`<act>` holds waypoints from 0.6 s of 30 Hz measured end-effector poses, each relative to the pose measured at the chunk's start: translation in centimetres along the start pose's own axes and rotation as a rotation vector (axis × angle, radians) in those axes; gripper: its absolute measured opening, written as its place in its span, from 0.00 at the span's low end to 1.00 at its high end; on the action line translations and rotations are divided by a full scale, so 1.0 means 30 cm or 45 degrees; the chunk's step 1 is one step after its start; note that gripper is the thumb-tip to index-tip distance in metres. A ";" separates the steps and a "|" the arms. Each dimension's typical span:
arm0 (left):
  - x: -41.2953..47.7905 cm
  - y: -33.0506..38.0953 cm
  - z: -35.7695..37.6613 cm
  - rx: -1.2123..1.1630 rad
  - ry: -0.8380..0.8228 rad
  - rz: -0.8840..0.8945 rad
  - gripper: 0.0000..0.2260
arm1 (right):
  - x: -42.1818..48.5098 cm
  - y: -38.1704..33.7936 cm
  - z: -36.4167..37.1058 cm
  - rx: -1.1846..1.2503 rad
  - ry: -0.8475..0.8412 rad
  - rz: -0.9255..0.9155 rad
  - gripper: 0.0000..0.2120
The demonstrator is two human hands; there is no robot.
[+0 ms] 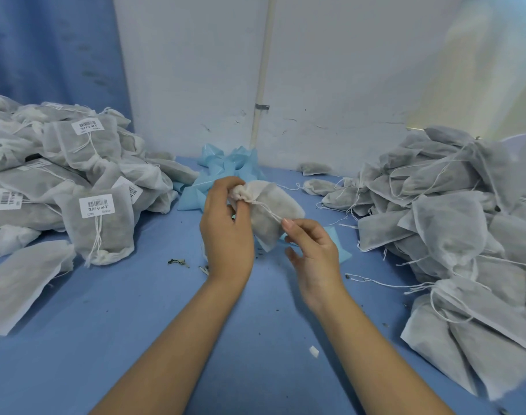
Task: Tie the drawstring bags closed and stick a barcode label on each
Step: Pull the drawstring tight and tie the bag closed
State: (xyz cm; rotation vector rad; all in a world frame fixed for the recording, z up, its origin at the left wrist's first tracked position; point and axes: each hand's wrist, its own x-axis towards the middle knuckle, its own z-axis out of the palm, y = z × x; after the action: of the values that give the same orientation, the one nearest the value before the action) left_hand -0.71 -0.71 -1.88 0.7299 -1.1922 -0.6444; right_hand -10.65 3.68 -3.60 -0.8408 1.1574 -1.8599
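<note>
Left hand [225, 226] gripping bag [273, 214] neck, right hand [312, 250] pinching drawstring [267, 209]

On my feed, a blue table [136, 339] carries dry leaf bits [178, 262] and a white scrap [314, 351] toward five o'clock. At twelve, a pale pipe [263, 70] climbs the white wall [345, 70]; blue curtain [46, 49] at ten.

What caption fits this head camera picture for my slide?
Left hand grips the drawstring bag, right hand pinches its string, between a labeled pile and an unlabeled pile.
</note>
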 end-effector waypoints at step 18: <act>-0.018 -0.017 0.027 -0.116 -0.236 -0.368 0.11 | -0.001 0.015 0.039 0.056 0.217 0.130 0.10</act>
State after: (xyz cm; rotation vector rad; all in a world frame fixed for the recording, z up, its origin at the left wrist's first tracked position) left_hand -1.66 -0.74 -2.41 0.7849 -1.2278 -1.0187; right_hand -9.52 3.10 -3.59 -0.5962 1.2349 -1.8941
